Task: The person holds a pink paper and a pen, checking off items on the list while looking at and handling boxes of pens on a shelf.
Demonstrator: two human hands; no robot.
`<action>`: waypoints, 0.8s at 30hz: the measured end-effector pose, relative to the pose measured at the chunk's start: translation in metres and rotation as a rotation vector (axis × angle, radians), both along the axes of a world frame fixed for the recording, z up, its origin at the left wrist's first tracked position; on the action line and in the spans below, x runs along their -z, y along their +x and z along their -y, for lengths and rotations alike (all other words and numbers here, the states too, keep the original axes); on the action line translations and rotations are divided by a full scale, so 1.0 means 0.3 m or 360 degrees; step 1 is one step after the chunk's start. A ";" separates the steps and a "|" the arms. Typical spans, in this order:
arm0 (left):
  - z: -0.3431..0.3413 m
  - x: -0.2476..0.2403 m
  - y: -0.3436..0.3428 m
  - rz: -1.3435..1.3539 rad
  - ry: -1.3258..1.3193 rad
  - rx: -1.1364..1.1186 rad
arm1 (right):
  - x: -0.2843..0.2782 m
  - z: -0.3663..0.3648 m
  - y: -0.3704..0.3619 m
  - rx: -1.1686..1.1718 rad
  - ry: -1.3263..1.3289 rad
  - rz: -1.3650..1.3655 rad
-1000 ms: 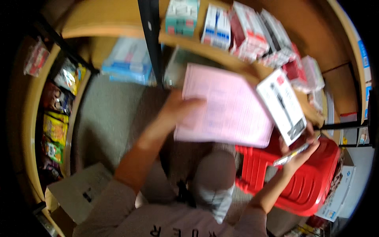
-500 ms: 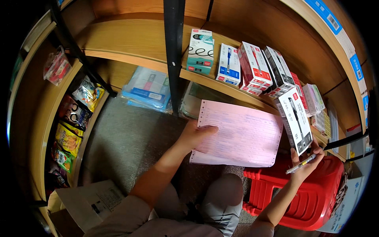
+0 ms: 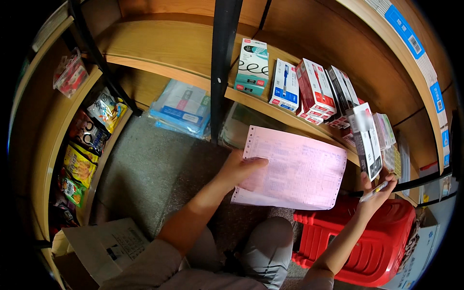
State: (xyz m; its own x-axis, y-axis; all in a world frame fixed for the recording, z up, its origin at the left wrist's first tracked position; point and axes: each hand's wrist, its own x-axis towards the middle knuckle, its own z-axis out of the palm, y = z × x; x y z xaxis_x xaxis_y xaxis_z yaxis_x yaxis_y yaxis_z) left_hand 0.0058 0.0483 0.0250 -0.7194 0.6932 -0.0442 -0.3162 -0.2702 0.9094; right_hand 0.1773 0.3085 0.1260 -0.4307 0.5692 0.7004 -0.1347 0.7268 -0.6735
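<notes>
My left hand [image 3: 242, 168] grips the left edge of a pink printed form [image 3: 302, 171], its thumb on top; the edges are punched with holes and paler paper shows underneath. On the right, my right hand [image 3: 376, 197] is closed on the lower end of a white and black pen box [image 3: 367, 147], held upright and tilted. A slim pen [image 3: 373, 191] is also tucked in those fingers. Behind the held box, on the shelf, are stacks of pen boxes: teal [image 3: 252, 67], blue-and-white [image 3: 284, 87], red [image 3: 316, 89] and black-and-white [image 3: 342, 87].
A red plastic stool [image 3: 357, 244] stands below my right forearm. Bagged blue folders [image 3: 182, 108] lie on the lower shelf. Snack packets [image 3: 79, 164] fill the left shelf. An open cardboard box [image 3: 108, 246] sits at lower left. A black upright post [image 3: 223, 72] divides the shelves.
The pen box has turned, showing more of its side, and shifted slightly right with my right hand. The view has moved a little; my left hand still holds the form.
</notes>
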 end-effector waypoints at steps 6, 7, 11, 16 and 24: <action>0.009 -0.031 0.008 0.0000 -0.0068 0.0022 | -0.098 -0.084 -0.217 0.0043 -0.0312 -0.0165; 0.013 -0.050 0.016 0.0030 -0.0103 0.0010 | -0.107 -0.101 -0.265 0.0053 -0.0356 -0.0179; 0.023 -0.017 0.003 0.0058 0.0078 0.0023 | -0.161 -0.124 -0.464 0.0734 0.0158 0.0359; 0.032 -0.025 -0.017 0.0086 0.0054 0.0032 | -0.133 -0.064 -0.541 0.0797 0.0174 0.0665; 0.021 0.017 -0.046 0.0060 0.0089 0.0015 | -0.032 -0.100 -0.534 0.0587 0.0315 0.0330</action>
State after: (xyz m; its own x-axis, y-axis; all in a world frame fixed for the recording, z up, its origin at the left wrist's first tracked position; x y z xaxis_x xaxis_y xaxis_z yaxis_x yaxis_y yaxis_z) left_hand -0.0079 0.0419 0.0198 -0.7115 0.7020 -0.0323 -0.3527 -0.3169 0.8804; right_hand 0.0171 0.3387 0.1357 -0.3671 0.5745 0.7316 0.2795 0.8183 -0.5023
